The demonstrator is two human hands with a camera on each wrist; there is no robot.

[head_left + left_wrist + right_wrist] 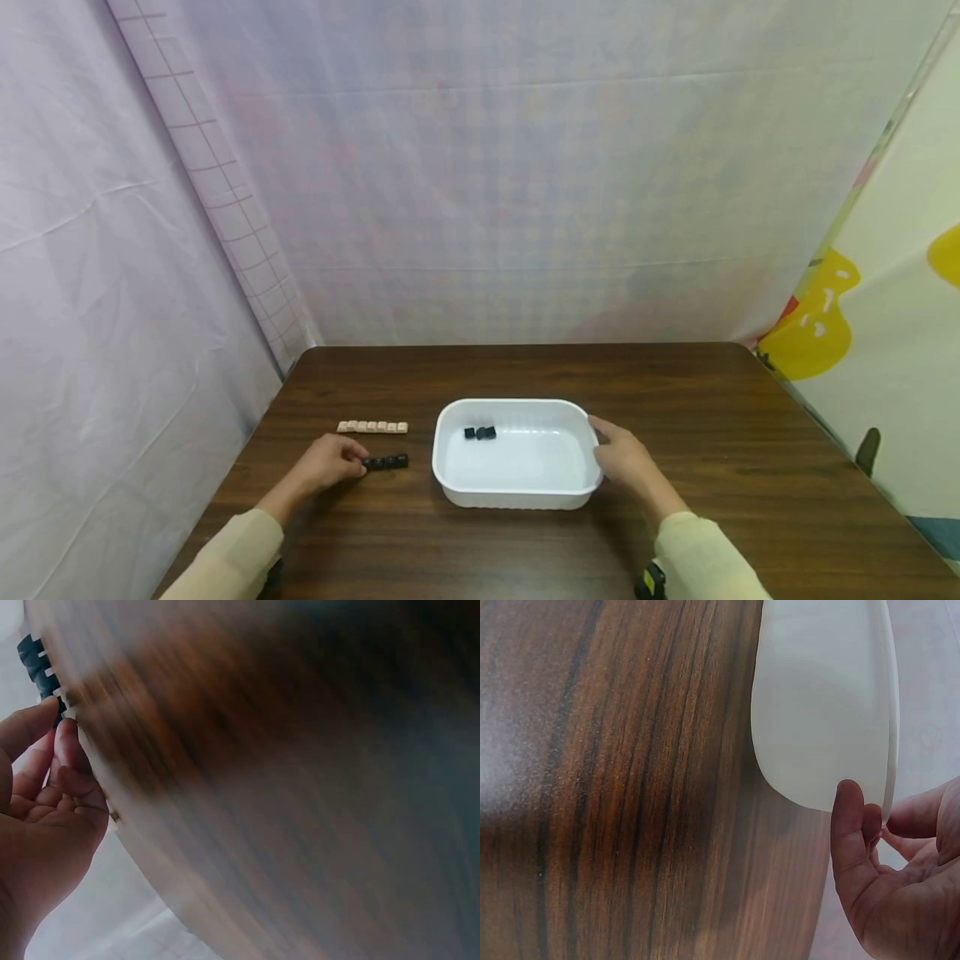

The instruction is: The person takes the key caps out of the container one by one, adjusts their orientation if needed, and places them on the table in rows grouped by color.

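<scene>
My left hand [330,461] pinches the near-left end of a short row of small black keycaps [393,461] on the table. In the left wrist view thumb and fingertips meet at the end black keycap [60,709], with the others lined up beyond it. A row of pale keycaps [372,427] lies just behind. At the right end of a white plastic basin [517,498], my right hand [626,458] grips the wall; the right wrist view has its fingers and thumb about the rim [892,712]. Loose black keycaps [480,433] sit inside the basin, toward its left.
Everything stands on a dark wood-grain table [712,417] with rounded far corners. A pale curtain [525,208] hangs behind its far edge, and white cloth [112,333] hangs along the left side.
</scene>
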